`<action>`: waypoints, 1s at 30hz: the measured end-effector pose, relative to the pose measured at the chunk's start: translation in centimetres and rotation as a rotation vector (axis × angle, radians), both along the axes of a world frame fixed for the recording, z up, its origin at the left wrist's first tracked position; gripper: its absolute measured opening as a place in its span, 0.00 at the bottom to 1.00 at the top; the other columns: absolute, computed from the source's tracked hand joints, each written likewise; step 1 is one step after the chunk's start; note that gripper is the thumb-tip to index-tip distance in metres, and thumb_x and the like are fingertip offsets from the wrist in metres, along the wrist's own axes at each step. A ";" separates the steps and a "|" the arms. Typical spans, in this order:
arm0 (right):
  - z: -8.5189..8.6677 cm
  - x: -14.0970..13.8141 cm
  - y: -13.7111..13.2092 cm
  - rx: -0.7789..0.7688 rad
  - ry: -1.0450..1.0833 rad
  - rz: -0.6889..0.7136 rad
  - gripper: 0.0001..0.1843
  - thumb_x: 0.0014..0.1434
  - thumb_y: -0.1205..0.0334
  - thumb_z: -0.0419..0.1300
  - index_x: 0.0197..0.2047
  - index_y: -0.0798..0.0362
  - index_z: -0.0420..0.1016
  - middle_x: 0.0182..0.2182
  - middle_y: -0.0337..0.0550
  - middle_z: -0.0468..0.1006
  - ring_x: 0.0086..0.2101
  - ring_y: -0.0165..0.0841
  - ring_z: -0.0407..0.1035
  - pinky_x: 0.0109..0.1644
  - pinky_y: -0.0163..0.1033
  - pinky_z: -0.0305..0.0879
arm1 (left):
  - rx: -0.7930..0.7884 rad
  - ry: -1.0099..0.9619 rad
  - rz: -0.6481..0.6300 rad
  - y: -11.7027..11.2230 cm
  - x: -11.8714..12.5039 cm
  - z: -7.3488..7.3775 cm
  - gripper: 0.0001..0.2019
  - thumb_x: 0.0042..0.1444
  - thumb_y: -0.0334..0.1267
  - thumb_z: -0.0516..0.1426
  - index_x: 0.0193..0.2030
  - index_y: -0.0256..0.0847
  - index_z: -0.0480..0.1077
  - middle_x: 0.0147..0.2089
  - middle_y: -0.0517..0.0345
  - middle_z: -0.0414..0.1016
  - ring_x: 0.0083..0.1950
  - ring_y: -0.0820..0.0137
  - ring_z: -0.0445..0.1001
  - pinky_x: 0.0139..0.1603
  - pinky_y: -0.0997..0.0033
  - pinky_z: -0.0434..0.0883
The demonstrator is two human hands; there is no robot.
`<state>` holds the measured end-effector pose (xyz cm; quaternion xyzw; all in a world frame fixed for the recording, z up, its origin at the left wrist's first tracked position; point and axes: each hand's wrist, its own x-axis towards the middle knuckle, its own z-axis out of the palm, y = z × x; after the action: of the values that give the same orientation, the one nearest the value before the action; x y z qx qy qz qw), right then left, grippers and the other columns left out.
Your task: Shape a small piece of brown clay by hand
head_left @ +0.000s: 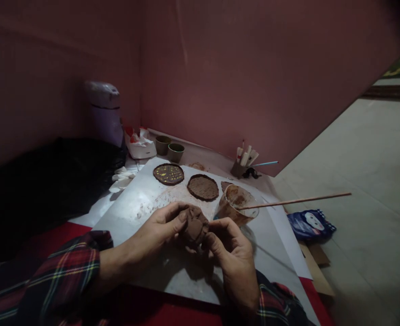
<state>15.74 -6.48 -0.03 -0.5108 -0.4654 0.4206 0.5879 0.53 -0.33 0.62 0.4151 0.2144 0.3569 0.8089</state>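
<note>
A lump of brown clay [195, 225] is held just above a white sheet [145, 199]. My left hand [159, 224] wraps round its left side, fingers closed on it. My right hand [230, 249] pinches its right side with thumb and fingers. Both wrists wear red plaid sleeves. Beyond the lump lie two flat round clay discs: a plain brown disc [202, 187] and a darker disc with yellow dots [168, 174].
A clear plastic cup of muddy water [236, 206] with a long thin stick [298, 200] stands right of my hands. Two small pots [169, 148], a holder with tools [243, 163], a white tissue pile [121, 179], a lilac bin [105, 111] and a blue packet [310, 224] surround the sheet.
</note>
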 end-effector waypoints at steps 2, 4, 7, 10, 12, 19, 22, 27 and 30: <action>0.1 0.0 0.0 -0.026 0.039 0.025 0.10 0.52 0.56 0.66 0.32 0.52 0.72 0.26 0.36 0.74 0.26 0.27 0.67 0.27 0.30 0.63 | 0.032 -0.029 -0.036 -0.1 0.0 0.1 0.09 0.57 0.38 0.59 0.43 0.37 0.71 0.33 0.56 0.71 0.31 0.73 0.70 0.32 0.75 0.68; 0.1 0.1 0.1 -0.046 0.052 0.044 0.12 0.51 0.54 0.67 0.31 0.53 0.72 0.25 0.36 0.74 0.25 0.26 0.66 0.28 0.30 0.63 | 0.043 -0.050 -0.076 -0.1 0.0 0.1 0.08 0.56 0.36 0.60 0.40 0.35 0.71 0.31 0.57 0.69 0.29 0.74 0.68 0.30 0.76 0.67; 0.1 0.3 0.1 -0.091 0.065 0.061 0.14 0.49 0.54 0.68 0.29 0.54 0.71 0.23 0.35 0.72 0.23 0.25 0.63 0.25 0.29 0.59 | -0.020 -0.033 -0.068 0.0 -0.1 0.1 0.11 0.54 0.36 0.61 0.43 0.35 0.72 0.31 0.57 0.69 0.28 0.75 0.68 0.28 0.76 0.67; 0.0 0.3 0.1 -0.138 0.082 0.084 0.16 0.46 0.54 0.69 0.27 0.53 0.68 0.21 0.34 0.72 0.22 0.25 0.63 0.25 0.30 0.58 | -0.077 -0.002 -0.063 0.0 -0.1 0.1 0.15 0.53 0.36 0.62 0.47 0.35 0.72 0.31 0.57 0.71 0.26 0.76 0.68 0.25 0.78 0.65; 0.0 0.2 0.0 -0.152 0.074 0.090 0.16 0.45 0.54 0.69 0.25 0.53 0.67 0.20 0.34 0.71 0.22 0.26 0.62 0.25 0.30 0.58 | -0.091 0.021 -0.080 -0.1 -0.2 0.0 0.15 0.52 0.36 0.63 0.47 0.36 0.73 0.31 0.57 0.72 0.27 0.76 0.69 0.25 0.78 0.65; -0.1 -0.1 -0.1 -0.142 0.066 0.071 0.17 0.42 0.56 0.70 0.23 0.52 0.64 0.18 0.31 0.66 0.20 0.24 0.58 0.21 0.29 0.53 | 0.114 0.167 -0.010 0.2 -0.7 0.0 0.18 0.49 0.34 0.64 0.49 0.36 0.74 0.37 0.55 0.76 0.39 0.68 0.72 0.40 0.73 0.67; -0.2 -0.3 0.1 -0.155 0.039 0.072 0.19 0.42 0.54 0.70 0.23 0.52 0.63 0.17 0.29 0.64 0.18 0.23 0.56 0.19 0.29 0.52 | 0.239 0.290 0.062 0.2 -0.8 0.2 0.18 0.49 0.36 0.64 0.48 0.37 0.75 0.38 0.54 0.77 0.41 0.66 0.72 0.41 0.72 0.67; -0.2 -0.4 0.1 -0.115 -0.030 0.038 0.17 0.46 0.53 0.69 0.28 0.52 0.66 0.21 0.31 0.68 0.22 0.25 0.62 0.25 0.30 0.59 | 0.286 0.324 0.049 0.0 -0.8 0.3 0.19 0.51 0.38 0.63 0.51 0.38 0.74 0.43 0.52 0.77 0.44 0.63 0.73 0.42 0.70 0.68; 0.0 -0.3 0.1 -0.068 -0.028 0.084 0.15 0.50 0.54 0.67 0.37 0.52 0.71 0.30 0.37 0.76 0.30 0.29 0.70 0.34 0.33 0.65 | 0.291 0.318 0.001 -0.1 -0.8 0.3 0.20 0.55 0.40 0.60 0.54 0.40 0.72 0.46 0.51 0.78 0.46 0.63 0.73 0.42 0.70 0.68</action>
<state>15.41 -6.42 -0.03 -0.5164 -0.4798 0.4533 0.5455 -0.30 -0.43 0.91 0.5784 0.2858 0.3144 0.6963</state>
